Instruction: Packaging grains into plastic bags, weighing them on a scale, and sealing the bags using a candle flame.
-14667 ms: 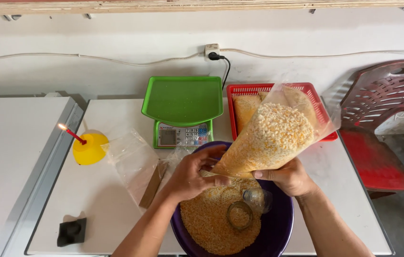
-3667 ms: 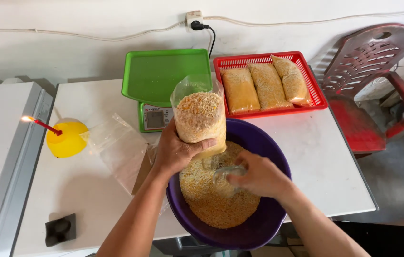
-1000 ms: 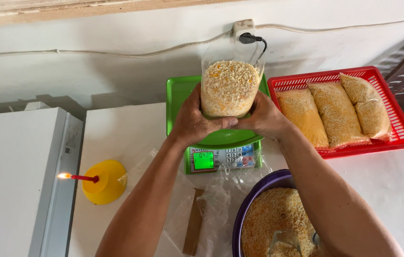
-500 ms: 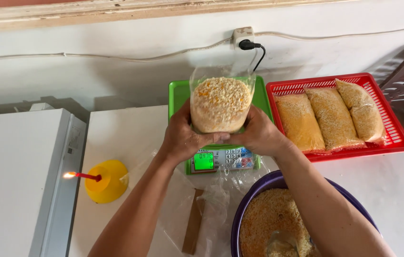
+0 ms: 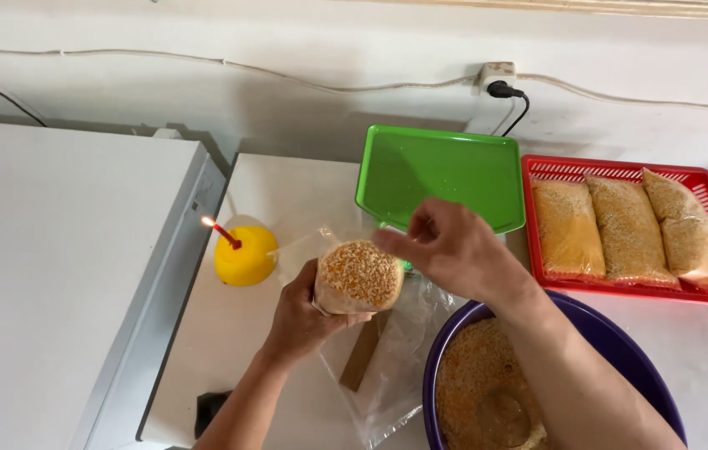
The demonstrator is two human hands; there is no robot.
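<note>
I see the grain bag (image 5: 359, 275) held above the counter (image 5: 287, 200), just in front of the green scale (image 5: 441, 175). My left hand (image 5: 300, 321) has its fingers clamped around the bag from below. My right hand (image 5: 454, 250) hovers just beside its top, fingers loosely curled, gripping nothing. The purple bowl (image 5: 620, 358) sits right; a candle (image 5: 241, 250) burns left.

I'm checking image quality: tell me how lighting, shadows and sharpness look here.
Head view: soft, even light; the green plastic scale tray casts a dim shadow on the white wall; the lit red candle glows without glare; the clear bag of yellow grain looks sharp; the right hand is slightly blurred.
</note>
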